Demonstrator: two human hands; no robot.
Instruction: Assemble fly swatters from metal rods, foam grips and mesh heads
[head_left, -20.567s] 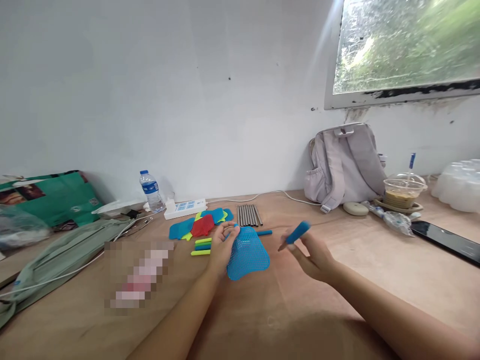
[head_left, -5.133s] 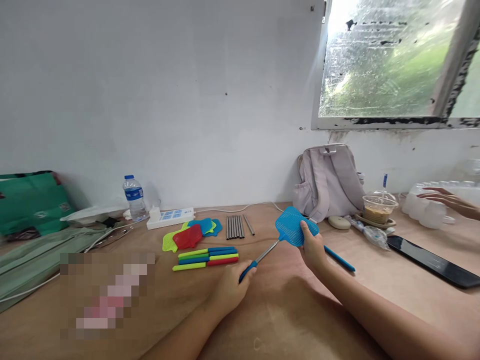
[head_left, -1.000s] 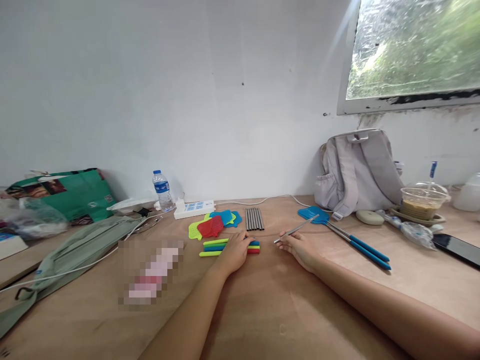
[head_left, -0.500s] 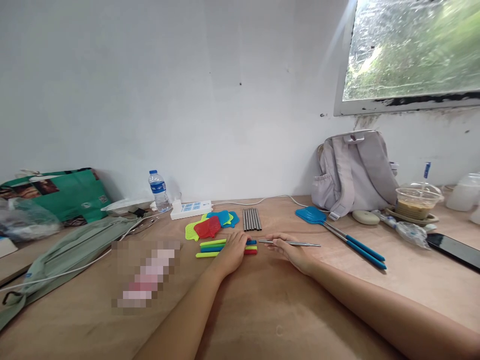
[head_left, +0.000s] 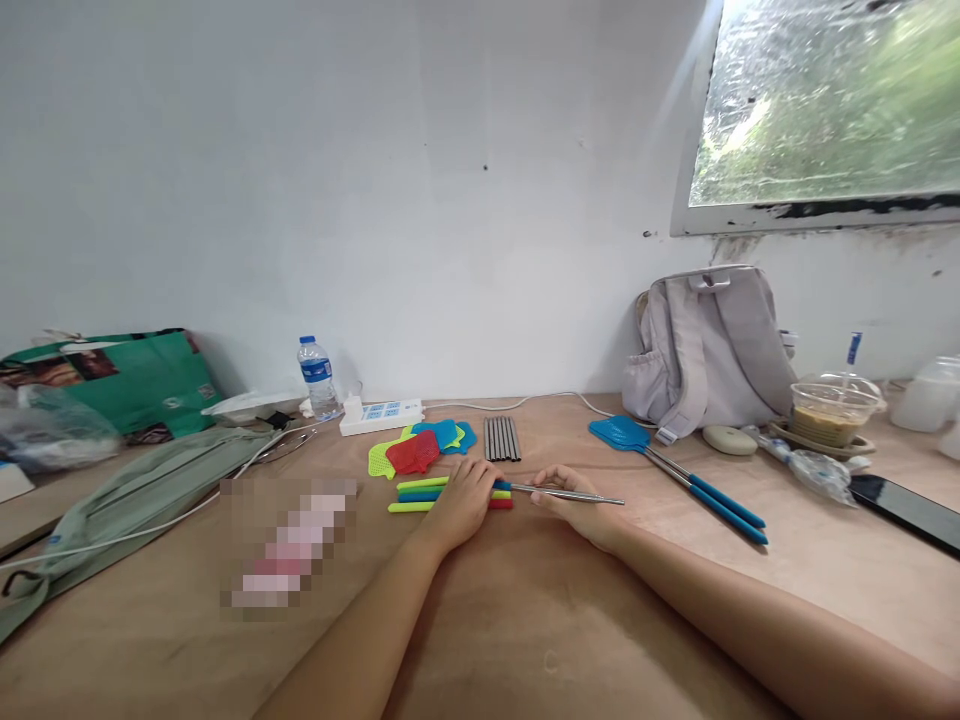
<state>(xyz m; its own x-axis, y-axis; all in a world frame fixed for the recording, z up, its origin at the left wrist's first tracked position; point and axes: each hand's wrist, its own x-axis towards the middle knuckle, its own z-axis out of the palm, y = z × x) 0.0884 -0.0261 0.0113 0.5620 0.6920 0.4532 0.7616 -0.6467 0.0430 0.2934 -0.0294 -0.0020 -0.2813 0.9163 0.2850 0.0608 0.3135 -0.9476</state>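
Note:
My right hand (head_left: 574, 502) pinches a thin metal rod (head_left: 592, 496) held level just above the wooden table (head_left: 525, 620); the rod's left tip meets a blue handle (head_left: 501, 486). My left hand (head_left: 463, 500) rests on a row of coloured handles (head_left: 416, 494), its fingers curled over the blue one. Behind them lie a pile of blue, red and yellow mesh swatter heads (head_left: 420, 450) and a bundle of several metal rods (head_left: 501, 438). Two finished blue swatters (head_left: 675, 474) lie to the right.
A white power strip (head_left: 379, 415) and a water bottle (head_left: 316, 375) stand by the wall. A grey backpack (head_left: 709, 340), a drink cup (head_left: 832, 405) and a black phone (head_left: 911, 508) are at the right. A green bag (head_left: 120, 380) and grey-green cloth (head_left: 127, 495) lie left.
My right hand has swung the metal rod from a slant to level and brought its tip left to the blue handle under my left hand. The left hand stayed on the handles.

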